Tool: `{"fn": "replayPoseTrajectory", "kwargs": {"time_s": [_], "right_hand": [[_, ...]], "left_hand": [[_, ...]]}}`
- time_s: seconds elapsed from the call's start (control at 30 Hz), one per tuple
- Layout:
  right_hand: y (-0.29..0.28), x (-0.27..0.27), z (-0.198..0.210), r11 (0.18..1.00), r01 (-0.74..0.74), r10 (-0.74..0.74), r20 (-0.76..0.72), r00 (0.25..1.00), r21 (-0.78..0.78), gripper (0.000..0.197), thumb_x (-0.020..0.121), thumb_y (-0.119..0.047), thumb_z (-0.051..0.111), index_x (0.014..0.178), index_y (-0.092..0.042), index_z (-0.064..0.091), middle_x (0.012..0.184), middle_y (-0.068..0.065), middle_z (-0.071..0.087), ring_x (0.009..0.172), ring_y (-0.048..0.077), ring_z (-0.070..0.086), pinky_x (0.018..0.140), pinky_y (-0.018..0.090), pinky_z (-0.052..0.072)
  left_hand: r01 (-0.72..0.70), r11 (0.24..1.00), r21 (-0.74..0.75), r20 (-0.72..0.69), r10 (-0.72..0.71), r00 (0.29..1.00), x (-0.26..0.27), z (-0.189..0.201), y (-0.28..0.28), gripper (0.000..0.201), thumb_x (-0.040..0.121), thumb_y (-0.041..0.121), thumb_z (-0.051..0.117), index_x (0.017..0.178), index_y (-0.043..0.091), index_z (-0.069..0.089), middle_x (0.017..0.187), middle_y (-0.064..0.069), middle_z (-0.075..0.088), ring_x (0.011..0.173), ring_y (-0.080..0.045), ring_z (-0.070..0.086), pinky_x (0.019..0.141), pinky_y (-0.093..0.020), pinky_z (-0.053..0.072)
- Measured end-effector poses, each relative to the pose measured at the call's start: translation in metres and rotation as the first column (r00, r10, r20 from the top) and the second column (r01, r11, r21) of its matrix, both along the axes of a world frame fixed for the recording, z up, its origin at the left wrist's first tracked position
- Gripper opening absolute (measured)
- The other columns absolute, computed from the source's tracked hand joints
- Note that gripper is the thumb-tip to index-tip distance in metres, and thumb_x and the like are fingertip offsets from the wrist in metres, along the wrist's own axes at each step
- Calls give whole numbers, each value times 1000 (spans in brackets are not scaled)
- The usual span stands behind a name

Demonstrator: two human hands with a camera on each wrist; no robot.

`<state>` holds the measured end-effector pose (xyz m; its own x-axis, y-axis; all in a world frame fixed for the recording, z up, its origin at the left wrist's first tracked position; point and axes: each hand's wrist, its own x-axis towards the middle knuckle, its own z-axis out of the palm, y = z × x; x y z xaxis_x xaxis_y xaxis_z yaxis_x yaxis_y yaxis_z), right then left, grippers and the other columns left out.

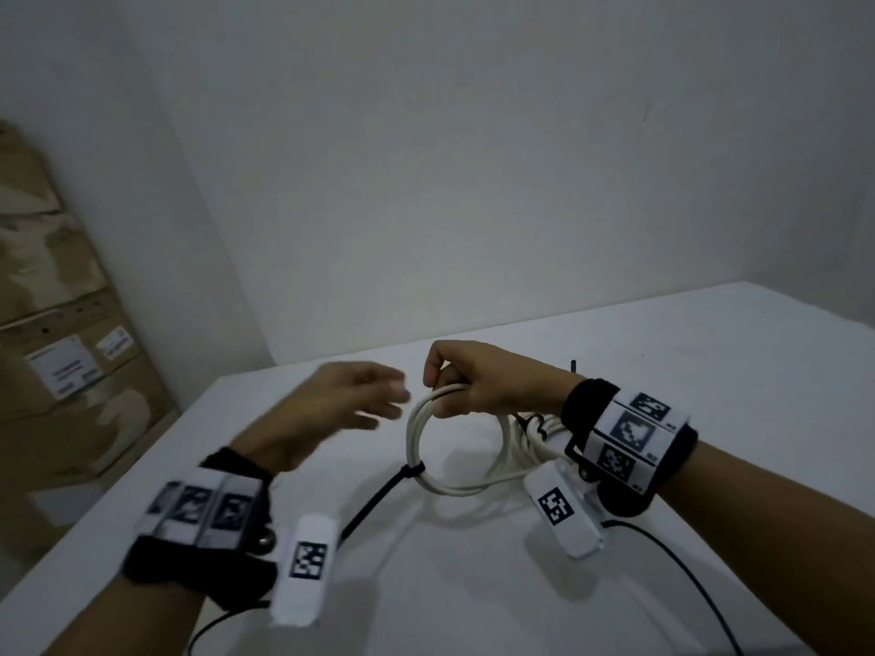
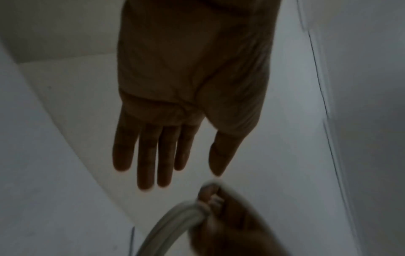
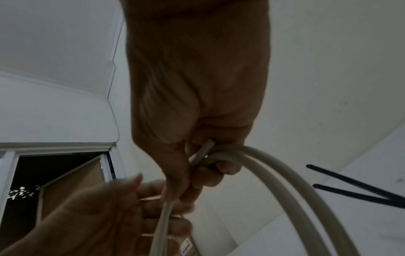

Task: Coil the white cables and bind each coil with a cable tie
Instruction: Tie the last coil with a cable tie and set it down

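The white table (image 1: pixel 710 371) carried cardboard boxes (image 1: pixel 57 324) beyond its far-left edge. Above its centre, the coiled white cable (image 1: pixel 454 447) hung from the right hand (image 1: pixel 478 381), fingers curled round it. The left hand (image 1: pixel 341 400) hovered just left, fingers straight, holding nothing. A black cable tie (image 1: pixel 379 499) bound the coil's near-left side.

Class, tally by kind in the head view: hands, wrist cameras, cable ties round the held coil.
Hands: 2 (left hand, right hand)
Wrist cameras: 2 (left camera, right camera)
Black cable tie on white cable coil: 1
Total: 5
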<state>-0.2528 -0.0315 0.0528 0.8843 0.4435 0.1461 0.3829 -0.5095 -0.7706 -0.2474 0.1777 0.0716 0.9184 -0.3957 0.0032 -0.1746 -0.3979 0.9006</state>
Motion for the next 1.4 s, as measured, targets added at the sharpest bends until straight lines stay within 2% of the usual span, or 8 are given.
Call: {"fn": "replayPoseTrajectory", "kwargs": {"time_s": [0.23, 0.37, 0.47, 0.6, 0.7, 0.83, 1.13, 1.4], "right_hand": [[3, 3, 3, 979, 149, -115, 235, 965, -136, 39, 80, -27, 74, 105, -20, 44, 96, 1, 65, 83, 16, 59, 74, 27, 49], [-8, -3, 0, 869, 471, -486, 452, 748, 154, 25, 82, -39, 68, 89, -20, 52, 80, -7, 62, 75, 14, 56, 70, 31, 46], [-11, -12, -17, 750, 604, -660, 356, 662, 268, 26, 87, -36, 61, 72, -19, 48, 62, -8, 55, 66, 18, 54, 63, 32, 43], [-4, -16, -50, 694, 694, -720, 150, 678, 191, 26, 88, -42, 56, 88, -17, 49, 79, 1, 63, 76, 25, 60, 65, 34, 48], [5, -9, -60, 619, 619, -564, -275, 779, 484, 33, 88, -42, 59, 102, -15, 47, 97, 10, 64, 79, 24, 65, 55, 33, 54], [19, 5, -52, 427, 548, -503, -314, 805, 719, 27, 83, -26, 70, 94, -11, 50, 97, 19, 68, 75, 23, 68, 55, 31, 54], [25, 1, -53, 720, 332, -532, 177, 828, 609, 17, 87, -16, 65, 83, -33, 65, 90, -10, 68, 79, 7, 66, 67, 16, 48], [20, 2, -43, 669, 233, -290, -41, 956, 706, 13, 89, -8, 62, 89, -17, 72, 80, 0, 64, 73, 24, 67, 62, 35, 53]], "left_hand": [[-42, 938, -345, -257, -52, 965, 2, -41, -31, 22, 100, 14, 42, 97, 4, 61, 63, 0, 40, 51, -11, 37, 58, -28, 42], [-275, 804, -527, -288, 136, 948, 15, -45, -23, 24, 100, 17, 43, 101, 1, 61, 55, 4, 37, 44, -9, 36, 52, -24, 42], [-362, 666, -653, -354, 153, 922, 23, -42, -15, 22, 101, 17, 41, 93, 4, 57, 53, 4, 36, 43, -9, 36, 54, -25, 43], [-369, 582, -725, -378, 112, 919, 24, -40, -14, 21, 101, 16, 39, 86, 8, 52, 53, 4, 36, 44, -10, 36, 62, -29, 39], [-348, 570, -744, -373, 77, 925, 20, -41, -18, 21, 100, 16, 39, 85, 9, 51, 55, 3, 36, 45, -11, 36, 63, -30, 40], [-337, 596, -729, -382, 55, 923, 8, -48, -24, 19, 99, 15, 38, 85, 9, 50, 56, 2, 36, 46, -11, 36, 60, -30, 42], [-361, 563, -744, -375, 96, 922, 1, -49, -21, 22, 102, 16, 37, 87, 8, 51, 56, 2, 34, 45, -11, 34, 61, -30, 39], [-302, 519, -800, -329, 43, 943, -5, -51, -24, 22, 101, 18, 38, 86, 9, 51, 55, 3, 35, 44, -11, 36, 59, -29, 41]]}}
